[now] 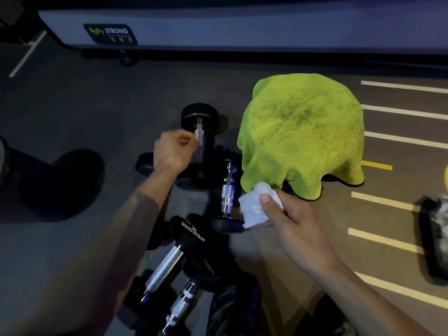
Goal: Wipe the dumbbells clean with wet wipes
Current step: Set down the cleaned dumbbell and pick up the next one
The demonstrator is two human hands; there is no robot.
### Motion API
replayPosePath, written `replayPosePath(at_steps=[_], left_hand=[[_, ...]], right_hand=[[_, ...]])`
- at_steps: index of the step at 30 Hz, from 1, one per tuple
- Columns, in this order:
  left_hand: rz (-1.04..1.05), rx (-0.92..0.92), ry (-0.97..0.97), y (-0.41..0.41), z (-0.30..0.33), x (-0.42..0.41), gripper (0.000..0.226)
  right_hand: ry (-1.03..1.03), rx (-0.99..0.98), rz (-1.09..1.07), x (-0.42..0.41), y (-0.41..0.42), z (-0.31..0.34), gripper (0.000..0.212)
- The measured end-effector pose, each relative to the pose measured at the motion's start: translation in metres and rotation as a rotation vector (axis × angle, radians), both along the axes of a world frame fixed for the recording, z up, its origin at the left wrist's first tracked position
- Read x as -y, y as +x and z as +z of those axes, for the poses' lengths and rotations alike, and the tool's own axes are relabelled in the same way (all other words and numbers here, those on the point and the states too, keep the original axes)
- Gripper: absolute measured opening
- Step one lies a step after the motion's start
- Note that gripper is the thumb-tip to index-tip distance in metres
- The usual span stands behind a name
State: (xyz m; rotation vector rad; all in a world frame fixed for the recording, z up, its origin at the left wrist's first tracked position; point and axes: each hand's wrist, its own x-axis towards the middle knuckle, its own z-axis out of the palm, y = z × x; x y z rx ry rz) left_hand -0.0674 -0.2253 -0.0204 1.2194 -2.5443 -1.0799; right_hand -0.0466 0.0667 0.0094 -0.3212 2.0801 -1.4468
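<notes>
From the head camera, I see a person bending over a group of dumbbells lying on the dark floor (72, 112). The left hand (173, 151) reaches to the far dumbbell (200, 139); its fingers are curled and they pinch the metal handle, just below the black round weight at the far end. The picture is blurred here, so I cannot tell how firmly it grips.

The right hand (288, 217) is nearer and to the right. Its thumb and fingers pinch a crumpled white wet wipe (252, 209), held in the air just beside the near end of a small dumbbell (228, 197) with a shiny ribbed handle. The wipe is close to this dumbbell's black end, but I cannot tell if they touch.

Nearer to the person, two more dumbbells (167, 267) lie tilted, with silver handles and black ends.

To the right of the dumbbells, a green towel (303, 134) is draped over some low object and hides it. White lines (397, 139) are painted on the floor at the right. At the far side stands a grey machine base with a label (110, 33) reading "BODY STRONG".
</notes>
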Motion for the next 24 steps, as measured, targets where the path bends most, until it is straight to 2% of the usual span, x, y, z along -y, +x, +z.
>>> replayPosePath(at_steps=[4, 7, 9, 16, 20, 24], left_hand=[[0.088, 0.184, 0.141, -0.042, -0.019, 0.014, 0.025], [0.139, 0.300, 0.143, -0.063, -0.035, 0.026, 0.049], [0.154, 0.340, 0.144, -0.072, -0.042, 0.033, 0.057], [0.267, 0.205, 0.413, -0.091, -0.066, 0.049, 0.048], [0.264, 0.164, 0.460, -0.089, -0.072, 0.049, 0.049], [0.304, 0.124, 0.475, -0.088, -0.078, 0.044, 0.034]], right_hand=[[-0.059, 0.008, 0.007, 0.011, -0.012, 0.001, 0.070], [-0.064, 0.013, 0.022, 0.015, -0.015, -0.003, 0.065], [-0.046, 0.001, 0.016, 0.017, -0.017, -0.003, 0.057], [-0.015, 0.022, 0.069, 0.025, -0.017, -0.004, 0.038], [0.049, 0.049, 0.057, 0.018, -0.016, -0.016, 0.050], [0.043, 0.071, 0.046, 0.017, -0.016, -0.020, 0.053]])
